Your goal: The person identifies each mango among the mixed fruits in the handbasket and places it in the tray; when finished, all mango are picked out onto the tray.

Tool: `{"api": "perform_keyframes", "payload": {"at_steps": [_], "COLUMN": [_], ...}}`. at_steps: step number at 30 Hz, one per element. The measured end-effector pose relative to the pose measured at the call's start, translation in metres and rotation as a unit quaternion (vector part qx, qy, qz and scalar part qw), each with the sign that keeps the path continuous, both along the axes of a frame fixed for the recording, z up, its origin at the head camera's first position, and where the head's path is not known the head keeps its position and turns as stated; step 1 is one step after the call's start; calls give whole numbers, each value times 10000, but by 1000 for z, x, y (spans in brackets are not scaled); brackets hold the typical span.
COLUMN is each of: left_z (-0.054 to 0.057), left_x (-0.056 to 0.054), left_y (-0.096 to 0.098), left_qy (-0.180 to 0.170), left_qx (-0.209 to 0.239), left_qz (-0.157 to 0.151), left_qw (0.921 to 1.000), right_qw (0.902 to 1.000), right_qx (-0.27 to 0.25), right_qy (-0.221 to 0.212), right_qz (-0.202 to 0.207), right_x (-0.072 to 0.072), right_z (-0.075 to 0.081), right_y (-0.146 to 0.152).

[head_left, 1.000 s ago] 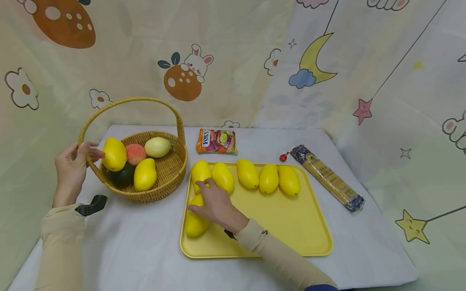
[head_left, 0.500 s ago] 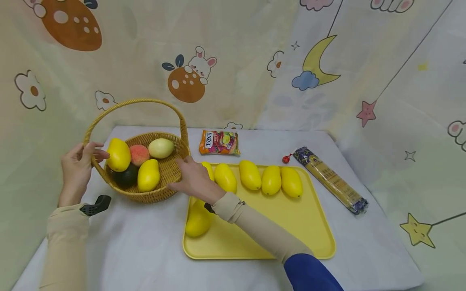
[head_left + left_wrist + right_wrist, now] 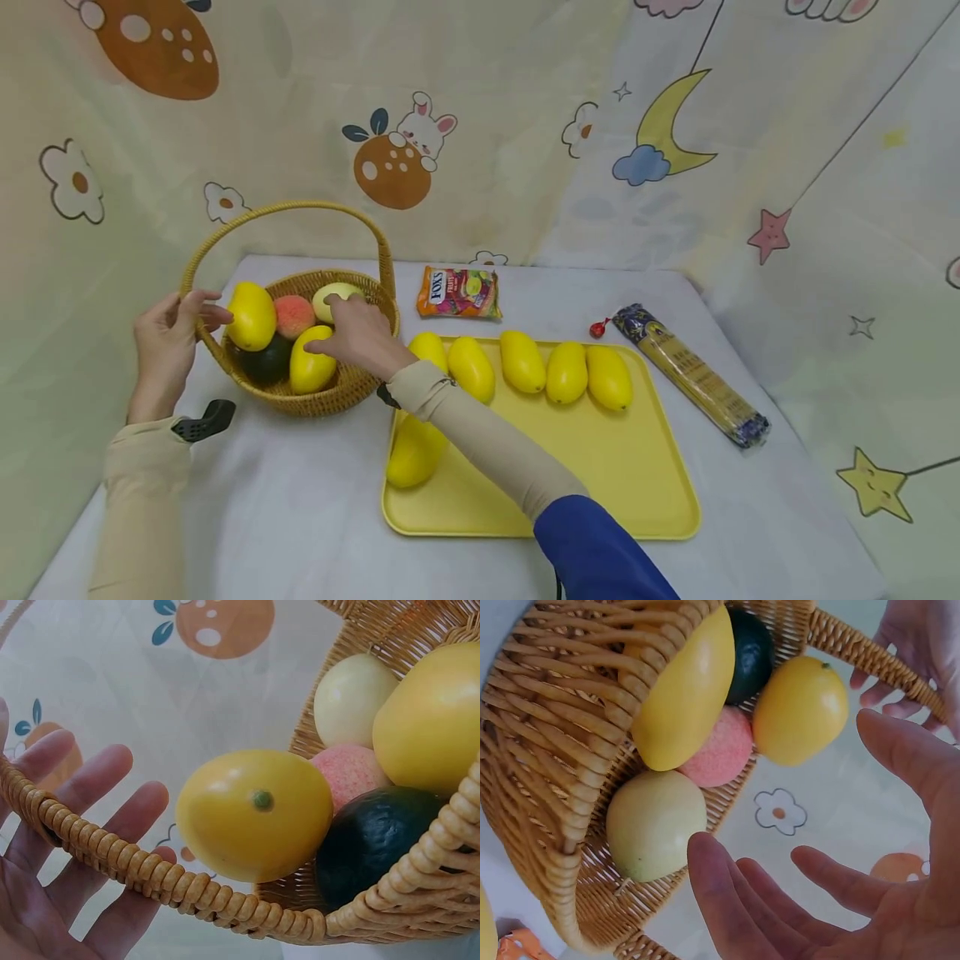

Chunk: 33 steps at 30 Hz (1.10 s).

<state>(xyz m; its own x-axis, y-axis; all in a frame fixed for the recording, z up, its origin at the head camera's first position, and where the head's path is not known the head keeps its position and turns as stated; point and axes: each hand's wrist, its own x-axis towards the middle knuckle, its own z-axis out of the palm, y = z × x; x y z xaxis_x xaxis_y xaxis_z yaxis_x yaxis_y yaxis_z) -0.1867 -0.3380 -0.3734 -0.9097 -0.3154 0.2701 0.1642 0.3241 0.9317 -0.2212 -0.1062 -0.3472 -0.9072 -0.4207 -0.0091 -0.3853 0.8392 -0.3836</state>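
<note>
My left hand [image 3: 171,350] is at the left side of the wicker basket's handle [image 3: 142,862], its fingers spread and fairly straight behind it. Over the basket [image 3: 300,404] reaches my right hand [image 3: 362,337], fingers apart and nothing held, its fingertips close to a pale yellow-green melon-like fruit [image 3: 656,825]. The basket also holds a pink peach [image 3: 720,748], a dark green avocado-like fruit [image 3: 382,840] and two yellow mangoes. One mango [image 3: 255,814] leans at the rim by my left hand; the other mango [image 3: 690,690] lies below my right thumb in the head view.
A yellow tray [image 3: 585,475] bears several more mangoes [image 3: 522,361]; my right forearm crosses over its left part. Behind it lie an orange candy bag [image 3: 459,292] and a small red wrapped candy [image 3: 598,328]. A long noodle-like packet [image 3: 690,375] lies at right.
My right hand has moved left from above the mangoes on the tray to over the fruit in the basket. My left hand stays at the handle.
</note>
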Motion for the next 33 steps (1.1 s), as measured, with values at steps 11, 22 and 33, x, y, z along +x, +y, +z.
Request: {"api": "perform_keyframes", "payload": {"at_steps": [11,22,33], "left_z": [-2,-2,-2], "left_x": [-9,-16,-1], "left_y": [10,16,2], "left_qy": [-5,42,-20], "left_qx": [-78,205,716], "left_qz": [-88,-243,-199], "left_qw": [9999,9995,9972], "right_qw": [9979,9957,9950], "right_qx": [-503,-685,-602], "right_qy": [-374,-559,-776], "right_qz": [-173,-286,-200], "right_x": [-30,-45,-46], "right_z": [-6,-10,-15], "right_y": [-17,-40,-87]}}
